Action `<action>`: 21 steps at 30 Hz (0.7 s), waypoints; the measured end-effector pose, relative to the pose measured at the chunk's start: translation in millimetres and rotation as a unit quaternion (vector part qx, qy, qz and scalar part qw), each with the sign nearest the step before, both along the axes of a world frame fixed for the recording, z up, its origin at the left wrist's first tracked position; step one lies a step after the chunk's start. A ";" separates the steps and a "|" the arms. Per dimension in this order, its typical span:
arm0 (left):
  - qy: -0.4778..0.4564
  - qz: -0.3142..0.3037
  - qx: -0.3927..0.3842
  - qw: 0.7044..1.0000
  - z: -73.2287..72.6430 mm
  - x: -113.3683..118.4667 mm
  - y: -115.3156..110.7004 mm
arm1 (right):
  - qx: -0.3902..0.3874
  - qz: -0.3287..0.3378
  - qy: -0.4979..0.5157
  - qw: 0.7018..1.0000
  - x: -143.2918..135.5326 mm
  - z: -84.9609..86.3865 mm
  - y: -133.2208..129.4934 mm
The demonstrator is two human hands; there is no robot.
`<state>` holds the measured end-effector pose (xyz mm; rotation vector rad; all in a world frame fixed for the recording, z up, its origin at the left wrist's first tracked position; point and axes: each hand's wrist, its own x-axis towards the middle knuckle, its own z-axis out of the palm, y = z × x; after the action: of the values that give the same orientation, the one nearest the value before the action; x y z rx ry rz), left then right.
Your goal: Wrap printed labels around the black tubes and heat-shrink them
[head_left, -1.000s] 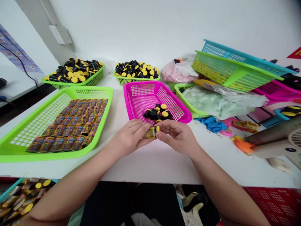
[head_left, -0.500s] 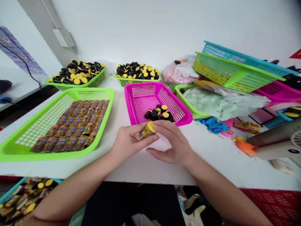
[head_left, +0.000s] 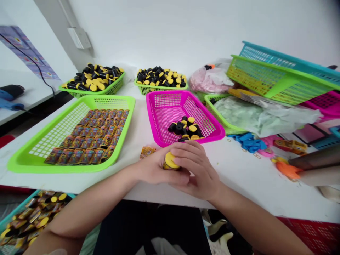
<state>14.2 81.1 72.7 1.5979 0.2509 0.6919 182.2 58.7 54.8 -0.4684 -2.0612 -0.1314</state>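
Observation:
A small canister with a yellow lid and a printed wrapper is held between both hands above the table's front edge. My left hand is closed around its body. Closed over it from the right, my right hand has fingers at the lid and side; most of the canister is hidden. A loose printed wrapper lies on the table just beyond my left hand. Behind my hands stands a magenta basket containing several black canisters with yellow lids.
At left, a green basket holds rows of wrapped canisters. Two green baskets of black canisters stand at the wall. Stacked baskets, a plastic bag and blue pieces are at right. A teal bin sits lower left.
The canister has turned more upright and moved lower, with its lid facing up. My right hand has closed in around it. The view has shifted slightly, and the loose wrapper now shows.

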 end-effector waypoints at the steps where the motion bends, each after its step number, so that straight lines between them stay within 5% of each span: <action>1: -0.004 -0.046 -0.003 0.999 0.7 -0.8 0.2 | -0.009 0.022 0.003 1.000 0.3 1.1 -0.7; 3: -0.015 -0.108 -0.008 0.994 0.0 -1.0 0.3 | -0.018 0.049 0.000 0.999 1.6 2.2 -1.8; 5: -0.027 -0.096 -0.017 0.995 -2.8 0.1 -0.3 | -0.007 0.038 -0.011 0.999 3.9 2.1 -2.0; 10: -0.001 0.139 0.030 0.990 -13.0 5.3 -5.8 | 0.040 -0.046 -0.073 0.996 14.3 -1.3 2.6; 16: 0.041 0.326 0.117 0.937 -21.7 15.3 -19.0 | 0.095 -0.015 -0.084 0.992 20.2 -9.4 15.8; 19: 0.037 0.341 0.124 0.931 -21.1 13.6 -19.7 | 0.091 -0.007 -0.060 0.994 15.5 -9.7 17.9; 21: 0.018 0.280 0.109 0.954 -18.9 9.3 -15.8 | 0.069 0.008 -0.041 0.997 11.4 -8.6 16.8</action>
<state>23.5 65.3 53.7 1.7625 0.6928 1.1575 193.6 75.4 46.3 -0.3664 -2.1181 -0.2854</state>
